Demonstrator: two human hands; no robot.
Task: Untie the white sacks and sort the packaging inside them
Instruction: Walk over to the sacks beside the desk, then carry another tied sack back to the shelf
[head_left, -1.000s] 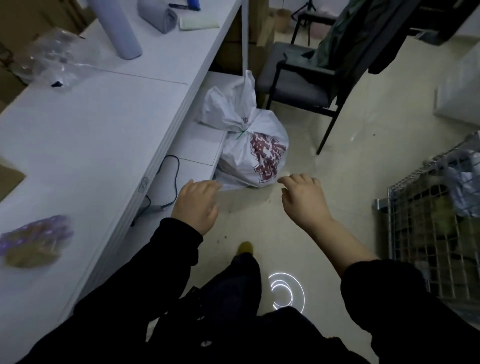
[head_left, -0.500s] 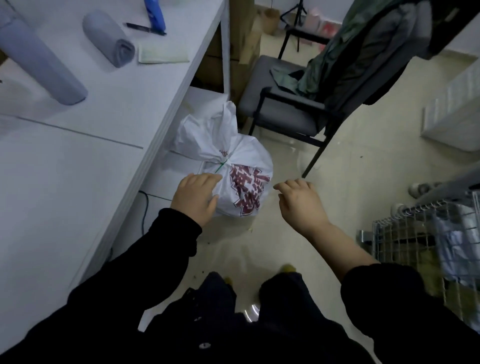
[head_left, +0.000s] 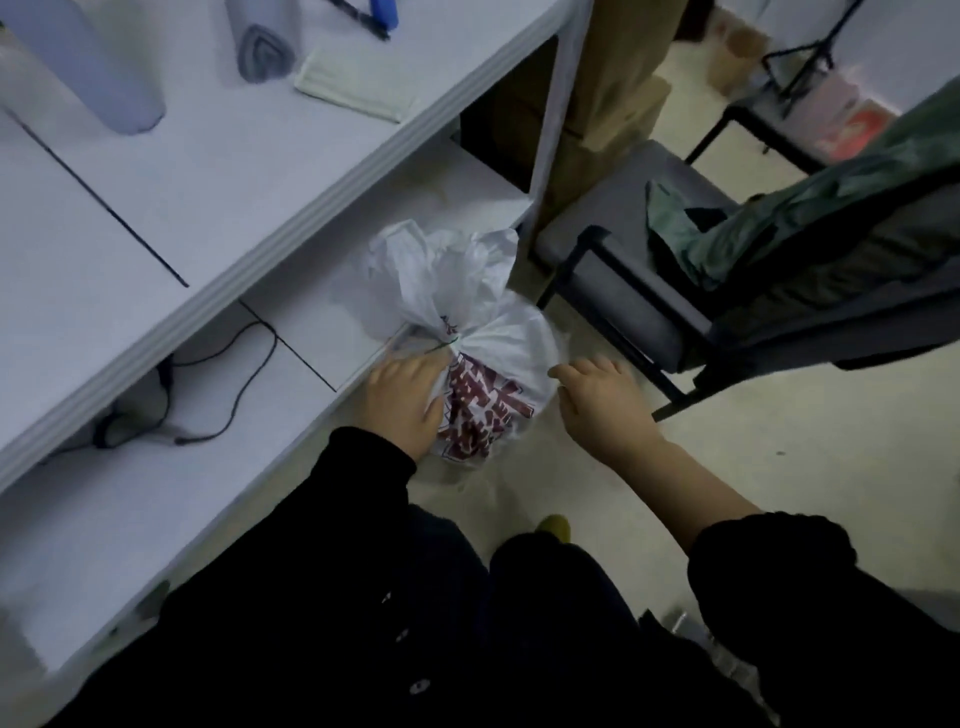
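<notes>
A white sack (head_left: 501, 353) sits on the floor (head_left: 779, 467) in the middle of the scene. It is pressed against the edge of the low shelf (head_left: 311, 306) under the desk (head_left: 208, 197) on the left. Its neck is cinched with a thin green tie (head_left: 448, 343). Above the knot the loose top flares out in crumpled white folds. Below it the body bulges round and full, printed with big dark-red characters.

The left grip (head_left: 405, 400), a bare hand from a black sleeve, lies on the sack's left side just under the tie. Its fingers are spread flat on the plastic, not closed round anything. The right grip (head_left: 597, 400) hangs just right of the sack, fingers loose and extended, holding nothing. Whether its fingertips touch the sack cannot be told.

A black cable (head_left: 244, 384) trails over the shelf. A dark chair (head_left: 623, 249) draped with clothing stands at the far right.
</notes>
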